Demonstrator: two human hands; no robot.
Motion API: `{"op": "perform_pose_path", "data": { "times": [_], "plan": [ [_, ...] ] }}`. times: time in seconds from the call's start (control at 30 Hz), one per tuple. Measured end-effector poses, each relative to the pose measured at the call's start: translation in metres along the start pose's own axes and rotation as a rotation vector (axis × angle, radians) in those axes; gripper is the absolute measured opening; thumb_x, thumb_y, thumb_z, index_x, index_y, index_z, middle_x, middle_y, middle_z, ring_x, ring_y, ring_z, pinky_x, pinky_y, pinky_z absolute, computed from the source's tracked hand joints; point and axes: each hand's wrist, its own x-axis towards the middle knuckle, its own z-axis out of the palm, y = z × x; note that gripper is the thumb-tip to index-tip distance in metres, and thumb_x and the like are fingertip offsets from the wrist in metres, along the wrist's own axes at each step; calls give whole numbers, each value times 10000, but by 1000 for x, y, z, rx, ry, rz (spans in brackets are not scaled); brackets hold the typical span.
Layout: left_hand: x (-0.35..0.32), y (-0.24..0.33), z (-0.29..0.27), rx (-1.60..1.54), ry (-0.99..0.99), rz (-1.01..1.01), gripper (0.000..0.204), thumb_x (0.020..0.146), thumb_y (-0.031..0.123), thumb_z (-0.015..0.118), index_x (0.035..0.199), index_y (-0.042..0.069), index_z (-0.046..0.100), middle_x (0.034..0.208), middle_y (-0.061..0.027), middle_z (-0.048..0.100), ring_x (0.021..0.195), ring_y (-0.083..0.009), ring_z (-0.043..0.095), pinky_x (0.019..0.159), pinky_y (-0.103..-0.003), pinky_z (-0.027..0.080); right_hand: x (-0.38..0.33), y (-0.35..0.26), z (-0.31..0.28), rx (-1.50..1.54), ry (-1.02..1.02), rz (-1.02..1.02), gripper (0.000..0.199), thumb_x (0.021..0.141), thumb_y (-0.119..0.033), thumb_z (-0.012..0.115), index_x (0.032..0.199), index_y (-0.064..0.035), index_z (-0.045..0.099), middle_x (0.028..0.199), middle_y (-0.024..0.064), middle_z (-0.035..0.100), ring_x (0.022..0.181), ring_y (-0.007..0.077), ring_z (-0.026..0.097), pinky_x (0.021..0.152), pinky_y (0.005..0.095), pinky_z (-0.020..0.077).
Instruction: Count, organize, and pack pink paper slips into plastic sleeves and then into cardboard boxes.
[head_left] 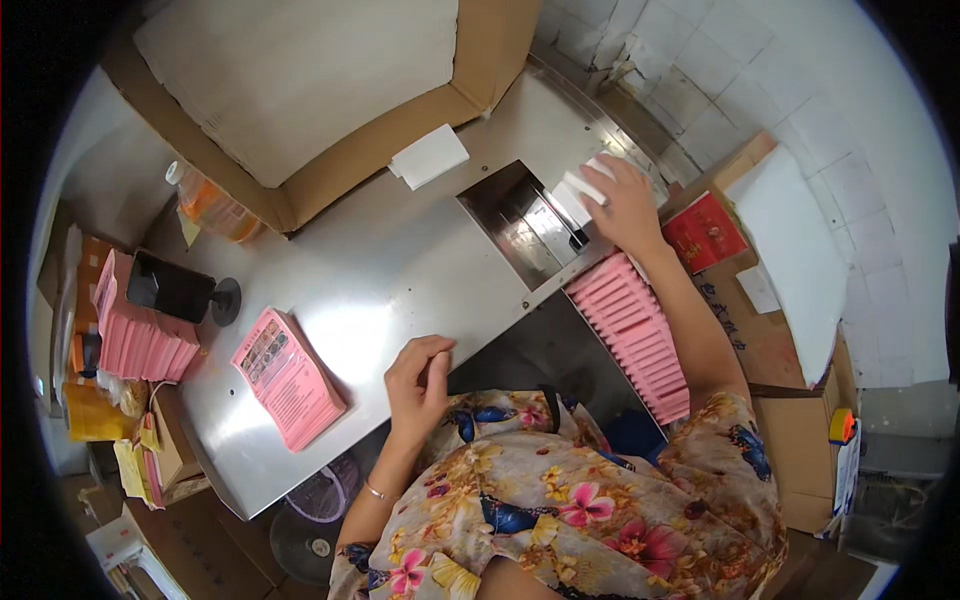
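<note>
My right hand [625,205] reaches out to the far right of a steel table [400,270] and grips a white flat packet [582,192] at the edge of a recessed slot [525,225]. A long row of pink packets [635,335] runs just below that hand. My left hand [420,380] rests at the table's near edge, fingers curled loosely, with nothing visible in it. A small stack of pink printed cartons [288,378] lies to its left.
A large open cardboard box [320,90] stands at the back. A white packet [428,156] lies beside it. A phone on a stand [175,288], a pink carton pile [140,335] and an orange bottle [215,208] sit left. Boxes [790,300] stand right.
</note>
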Motion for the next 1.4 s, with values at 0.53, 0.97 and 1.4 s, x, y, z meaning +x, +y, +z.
{"op": "perform_pose_path", "data": {
  "times": [0.53,0.97,1.4],
  "plan": [
    [-38,-36,-168,905,138,-54,68,804,-8,620,863,11,593,831,-151,567,843,-355,564,747,-425,456,-8,-116,-5,594,46,-61,544,740,40,528,1267,-38,639,1242,131,679,1127,287,659,1074,491,404],
    [6,-2,-14,361,-203,167,333,763,-38,603,1092,11,614,1138,-195,620,1092,-381,594,932,-433,495,-21,-134,10,650,107,40,485,766,5,546,1241,-9,640,1223,151,679,1082,337,658,1042,471,436],
    [28,-1,14,587,-198,147,801,757,257,764,1463,71,436,1502,-186,405,1366,-369,400,1071,-557,293,-13,-159,53,323,-352,-485,349,820,-219,672,1167,-236,710,1310,65,627,1265,301,544,1097,516,356]
  ]
}}
